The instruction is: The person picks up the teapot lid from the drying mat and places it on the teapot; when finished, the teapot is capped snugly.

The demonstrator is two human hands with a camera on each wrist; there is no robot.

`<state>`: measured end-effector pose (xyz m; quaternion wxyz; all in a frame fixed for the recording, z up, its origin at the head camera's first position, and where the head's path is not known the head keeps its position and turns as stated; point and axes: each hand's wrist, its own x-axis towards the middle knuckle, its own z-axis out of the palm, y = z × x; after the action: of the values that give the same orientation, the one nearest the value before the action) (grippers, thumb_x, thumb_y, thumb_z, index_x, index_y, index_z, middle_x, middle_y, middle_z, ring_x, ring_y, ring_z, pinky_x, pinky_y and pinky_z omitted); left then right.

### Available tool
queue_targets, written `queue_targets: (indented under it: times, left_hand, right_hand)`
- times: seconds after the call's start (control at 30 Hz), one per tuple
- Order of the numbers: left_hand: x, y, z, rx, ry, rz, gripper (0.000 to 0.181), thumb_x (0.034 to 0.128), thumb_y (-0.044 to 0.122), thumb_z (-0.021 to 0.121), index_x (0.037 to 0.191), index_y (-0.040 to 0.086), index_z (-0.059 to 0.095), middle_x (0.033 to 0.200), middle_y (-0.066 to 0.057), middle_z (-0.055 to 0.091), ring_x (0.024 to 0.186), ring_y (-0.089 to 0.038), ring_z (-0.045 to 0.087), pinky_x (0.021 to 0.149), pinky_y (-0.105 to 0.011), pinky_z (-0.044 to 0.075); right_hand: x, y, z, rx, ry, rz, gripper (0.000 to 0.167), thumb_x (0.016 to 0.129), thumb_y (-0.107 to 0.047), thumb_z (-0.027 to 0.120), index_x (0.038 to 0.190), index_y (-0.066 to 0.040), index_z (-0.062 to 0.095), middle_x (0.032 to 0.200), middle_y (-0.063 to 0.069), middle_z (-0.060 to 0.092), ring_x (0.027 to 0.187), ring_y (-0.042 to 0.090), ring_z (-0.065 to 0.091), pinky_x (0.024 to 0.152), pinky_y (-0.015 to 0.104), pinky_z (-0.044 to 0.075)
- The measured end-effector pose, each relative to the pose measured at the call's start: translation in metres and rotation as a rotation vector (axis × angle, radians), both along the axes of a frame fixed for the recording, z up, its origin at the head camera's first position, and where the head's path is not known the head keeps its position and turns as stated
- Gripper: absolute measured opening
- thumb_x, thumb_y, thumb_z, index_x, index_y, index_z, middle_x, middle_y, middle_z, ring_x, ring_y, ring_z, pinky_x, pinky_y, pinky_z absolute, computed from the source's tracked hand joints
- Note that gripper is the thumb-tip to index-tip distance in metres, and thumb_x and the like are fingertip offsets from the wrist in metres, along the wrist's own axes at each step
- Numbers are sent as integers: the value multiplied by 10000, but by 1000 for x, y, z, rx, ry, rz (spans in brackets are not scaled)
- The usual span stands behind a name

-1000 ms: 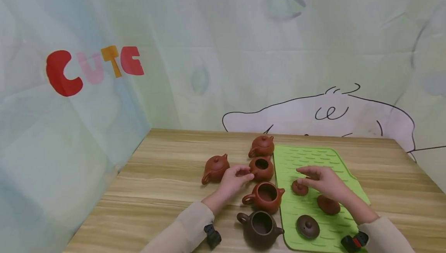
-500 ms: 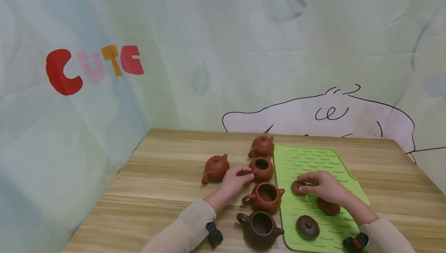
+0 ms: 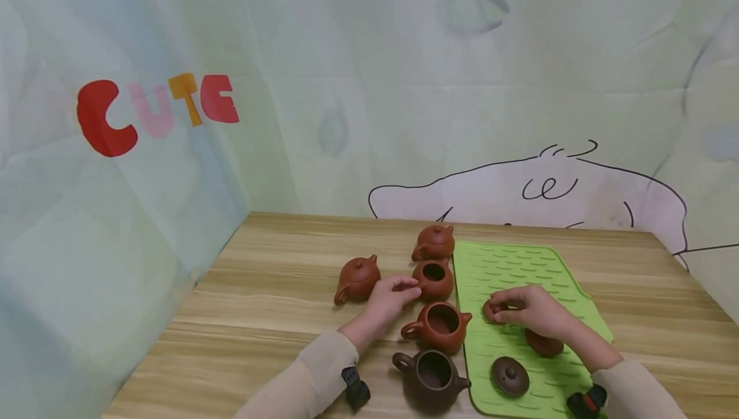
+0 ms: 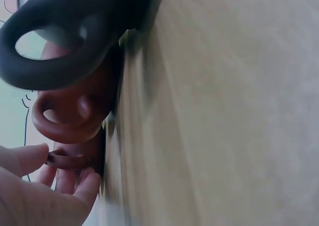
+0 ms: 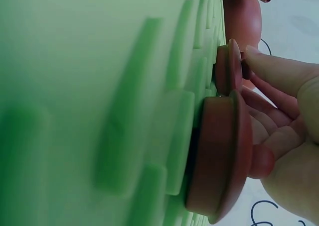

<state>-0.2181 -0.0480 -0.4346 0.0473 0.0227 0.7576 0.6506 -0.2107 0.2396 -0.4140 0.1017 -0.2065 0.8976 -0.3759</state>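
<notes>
My left hand [image 3: 385,303] grips the handle of an open reddish-brown teapot [image 3: 440,281]; the left wrist view shows thumb and fingers around that handle [image 4: 70,161]. My right hand [image 3: 543,313] pinches the knob of a small red-brown lid [image 3: 492,312], which still sits on the green mat [image 3: 514,258]. In the right wrist view the thumb touches that small lid's knob, and a larger reddish lid [image 5: 219,156] stands nearer the camera, under the palm. A dark brown lid [image 3: 510,376] lies nearer the mat's front.
Two more open teapots, one reddish [image 3: 444,326] and one dark brown [image 3: 434,377], stand in front of the gripped one along the mat's left edge. Lidded teapots stand behind it [image 3: 434,242] and to its left [image 3: 359,276]. A printed cloth [image 3: 358,85] hangs behind the wooden table.
My right hand has lowered onto the small lid, and its fingers have closed on the knob. The left hand stays at the teapot handle, almost unmoved.
</notes>
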Motion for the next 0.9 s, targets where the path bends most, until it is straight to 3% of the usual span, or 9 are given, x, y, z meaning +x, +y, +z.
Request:
queue_targets:
  times: [0.27,0.5,0.9]
  left_hand:
    - [0,-1,1,0,-25,1,245,886,89,684,1087,-50,670,1053,-119,675,877,-118,551,735,-225,447]
    - [3,0,6,-8,-34,-3,228,889,28,656,1079,-98,652,1058,-178,665,874,-148,550,735,-231,444]
    - [-3,-1,-2,11,-47,-6,229,883,91,690,1076,-31,679,1053,-104,675,880,-125,563,758,-241,465]
  right_hand:
    - [0,-1,-2,21,29,-8,202,871,-160,706,1040,-50,725,1186,230,642,1086,386,616,844,437,535]
    - [-1,-1,-1,46,64,0,165,879,-144,696,1012,-55,732,1174,233,648,1071,383,623,836,438,541]
    - [-3,-7,13,38,134,-1,168,881,-103,688,1025,-23,724,1153,217,661,1052,368,636,801,382,556]
